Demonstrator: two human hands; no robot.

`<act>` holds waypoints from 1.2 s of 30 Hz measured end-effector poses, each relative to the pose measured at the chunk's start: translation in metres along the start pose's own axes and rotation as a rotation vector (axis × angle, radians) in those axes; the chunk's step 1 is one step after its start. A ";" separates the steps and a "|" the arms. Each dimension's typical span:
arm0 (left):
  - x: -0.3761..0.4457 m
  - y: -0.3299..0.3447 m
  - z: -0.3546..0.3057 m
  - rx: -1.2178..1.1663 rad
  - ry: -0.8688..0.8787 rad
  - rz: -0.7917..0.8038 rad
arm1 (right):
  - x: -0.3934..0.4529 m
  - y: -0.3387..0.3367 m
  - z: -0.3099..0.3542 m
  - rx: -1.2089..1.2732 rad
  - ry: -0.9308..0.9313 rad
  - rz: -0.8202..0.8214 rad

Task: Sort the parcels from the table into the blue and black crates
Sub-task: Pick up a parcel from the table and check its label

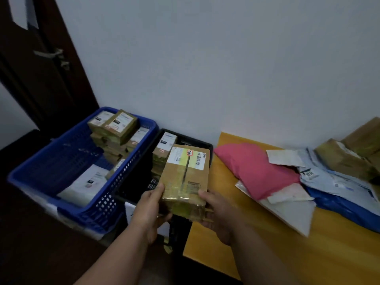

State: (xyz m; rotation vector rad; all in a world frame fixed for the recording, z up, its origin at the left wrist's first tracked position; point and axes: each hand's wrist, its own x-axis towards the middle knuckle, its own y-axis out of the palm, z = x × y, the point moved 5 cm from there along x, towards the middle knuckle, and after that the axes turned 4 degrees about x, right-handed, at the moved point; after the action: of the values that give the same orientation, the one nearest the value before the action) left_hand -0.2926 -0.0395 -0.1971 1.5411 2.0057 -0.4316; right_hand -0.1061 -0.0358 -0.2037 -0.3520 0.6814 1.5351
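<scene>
Two-handed carry of a taped cardboard parcel (pixel 186 177), held over the near rim of the black crate (pixel 141 182), between the blue crate (pixel 67 161) and the yellow worktop (pixel 267 254). The left hand (pixel 151 210) and right hand (pixel 218 214) grip its near end, fingers curled beneath and thumbs on top. For a clean placement, keep the parcel level, lower it beside the stacked boxes (pixel 164 149) and release only once it is supported. Soft mailers (pixel 257 169) remain on the worktop.
</scene>
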 end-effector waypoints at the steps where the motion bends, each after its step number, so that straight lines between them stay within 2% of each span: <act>1: 0.006 -0.011 -0.003 -0.005 -0.006 -0.010 | 0.007 0.011 -0.001 -0.010 0.017 0.007; 9: 0.055 -0.078 -0.034 -0.062 -0.075 -0.139 | 0.082 0.084 0.002 -0.160 0.165 0.075; 16: 0.078 -0.148 -0.074 -0.151 -0.074 -0.356 | 0.138 0.180 0.013 -0.340 0.258 0.270; 22: 0.110 -0.225 -0.085 -0.175 -0.171 -0.495 | 0.172 0.264 0.000 -0.513 0.366 0.373; 26: 0.147 -0.282 -0.096 -0.158 -0.209 -0.511 | 0.201 0.324 -0.014 -0.559 0.438 0.367; 32: 0.206 -0.373 -0.126 -0.062 -0.289 -0.471 | 0.241 0.415 -0.047 -0.479 0.502 0.281; 36: 0.242 -0.409 -0.134 0.004 -0.312 -0.440 | 0.255 0.451 -0.057 -0.410 0.579 0.231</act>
State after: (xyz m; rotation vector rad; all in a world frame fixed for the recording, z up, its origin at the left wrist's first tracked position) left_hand -0.7576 0.1064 -0.2745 0.9515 2.0781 -0.7952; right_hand -0.5822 0.1477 -0.3095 -1.0869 0.8700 1.8085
